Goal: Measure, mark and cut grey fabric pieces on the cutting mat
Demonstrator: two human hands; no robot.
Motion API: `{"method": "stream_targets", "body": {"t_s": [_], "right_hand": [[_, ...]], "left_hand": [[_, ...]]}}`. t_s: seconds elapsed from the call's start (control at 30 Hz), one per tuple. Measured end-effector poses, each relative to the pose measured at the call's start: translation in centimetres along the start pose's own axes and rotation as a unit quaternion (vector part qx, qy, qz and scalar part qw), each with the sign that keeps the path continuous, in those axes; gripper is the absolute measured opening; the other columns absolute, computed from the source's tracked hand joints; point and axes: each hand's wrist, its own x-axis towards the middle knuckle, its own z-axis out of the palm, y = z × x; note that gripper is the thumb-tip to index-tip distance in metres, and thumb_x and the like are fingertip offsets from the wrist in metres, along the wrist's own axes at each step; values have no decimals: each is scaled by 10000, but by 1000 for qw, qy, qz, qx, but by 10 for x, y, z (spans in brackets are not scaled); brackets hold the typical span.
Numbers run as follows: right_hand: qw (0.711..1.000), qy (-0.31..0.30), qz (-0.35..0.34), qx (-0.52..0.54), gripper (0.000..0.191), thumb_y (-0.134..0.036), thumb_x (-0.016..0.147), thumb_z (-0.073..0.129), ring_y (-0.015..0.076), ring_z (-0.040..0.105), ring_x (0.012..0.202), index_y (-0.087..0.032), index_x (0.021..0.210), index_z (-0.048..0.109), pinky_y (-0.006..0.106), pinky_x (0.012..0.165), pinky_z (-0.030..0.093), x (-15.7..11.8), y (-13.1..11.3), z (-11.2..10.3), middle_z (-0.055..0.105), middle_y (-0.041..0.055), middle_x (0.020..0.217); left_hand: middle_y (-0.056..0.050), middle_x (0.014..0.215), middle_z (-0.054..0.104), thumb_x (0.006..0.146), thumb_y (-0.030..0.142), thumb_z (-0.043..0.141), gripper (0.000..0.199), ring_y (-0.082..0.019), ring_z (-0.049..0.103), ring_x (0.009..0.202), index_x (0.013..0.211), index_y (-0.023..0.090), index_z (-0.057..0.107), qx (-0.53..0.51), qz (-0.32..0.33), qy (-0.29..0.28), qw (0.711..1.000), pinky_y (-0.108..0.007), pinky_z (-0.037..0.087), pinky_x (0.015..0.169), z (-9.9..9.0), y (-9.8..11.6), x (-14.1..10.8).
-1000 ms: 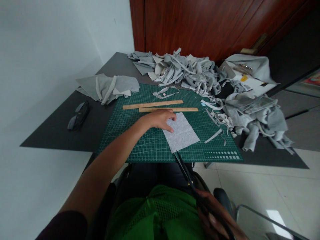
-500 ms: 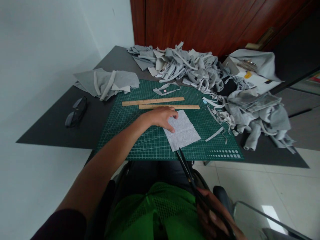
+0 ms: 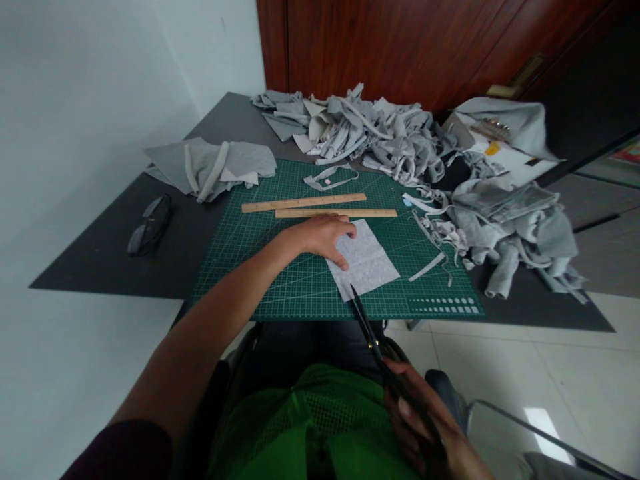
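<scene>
The left hand (image 3: 323, 237) lies flat, fingers spread, pressing the grey fabric piece (image 3: 365, 263) on the green cutting mat (image 3: 250, 267) near the bench's front edge, while the right hand (image 3: 425, 433) grips black scissors (image 3: 367, 330) whose tips touch the fabric's near edge.

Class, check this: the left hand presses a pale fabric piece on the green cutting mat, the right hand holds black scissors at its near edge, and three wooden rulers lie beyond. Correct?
Not quite: the head view shows two wooden rulers, not three. The rest stands.
</scene>
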Motion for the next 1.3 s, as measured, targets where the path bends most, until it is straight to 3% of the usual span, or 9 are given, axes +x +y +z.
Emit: {"method": "stream_targets", "body": {"t_s": [0.2, 0.6, 1.1, 1.3], "right_hand": [[999, 23, -2, -46, 609, -567, 925, 719, 60, 366, 512, -353, 1443, 480, 157, 421, 332, 6, -2, 1, 511, -52, 803], [998, -19, -10, -54, 634, -610, 924, 693, 57, 352, 477, -361, 1454, 450, 156, 378, 335, 12, 3, -4, 495, -58, 794], [997, -61, -18, -48, 537, -501, 978, 676, 36, 277, 466, -330, 1439, 461, 128, 374, 382, 13, -4, -8, 441, -87, 750], [999, -37, -5, -32, 545, -536, 960, 687, 37, 336, 498, -342, 1424, 480, 131, 379, 372, 15, -6, -4, 496, -54, 842]], "left_hand": [[-72, 1192, 659, 642, 601, 881, 692, -289, 591, 1077, 1202, 256, 665, -9, 4, 1, 1000, -353, 408, 924, 1, 0, 1], [-72, 1199, 655, 623, 630, 876, 747, -286, 594, 1076, 1224, 241, 660, -10, -3, -9, 1000, -341, 412, 897, 0, 1, 1], [-73, 1185, 656, 618, 607, 903, 736, -284, 588, 1089, 1209, 236, 672, -15, 8, -3, 1000, -338, 407, 909, 1, 0, 2], [-91, 1212, 650, 601, 597, 918, 768, -291, 580, 1115, 1212, 203, 669, -19, 0, -11, 1000, -338, 405, 922, 0, 2, 2]]}}
